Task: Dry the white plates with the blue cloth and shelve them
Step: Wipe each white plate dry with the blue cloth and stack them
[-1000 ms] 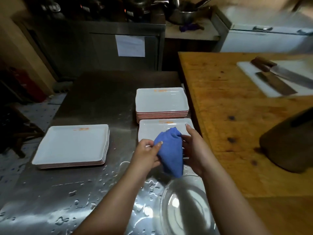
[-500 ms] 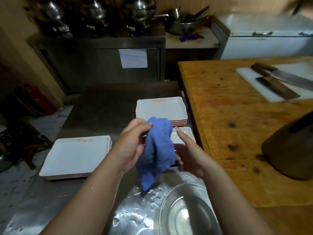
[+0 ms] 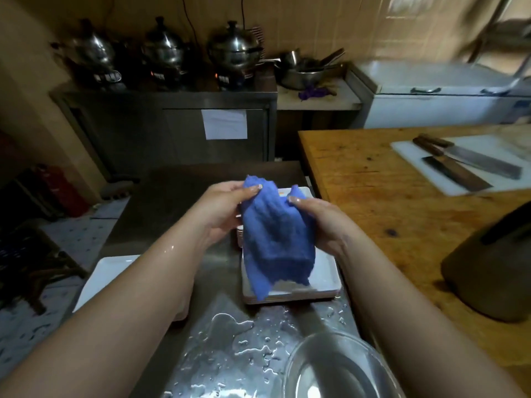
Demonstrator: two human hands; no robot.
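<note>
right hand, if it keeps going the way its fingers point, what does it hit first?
The right hand points up-left in the view, its fingers already on the blue cloth. Pushing on through the cloth, it would likely meet the left hand gripping the other side. Depth is uncertain from this single view.

Nubby blue cloth; wet glossy steel counter.

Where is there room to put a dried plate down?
The dark far end of the steel counter, beyond the hands, is bare. So is the wooden table left of the cutting board. It is crowded near the plate stack, puddles and bowl.
</note>
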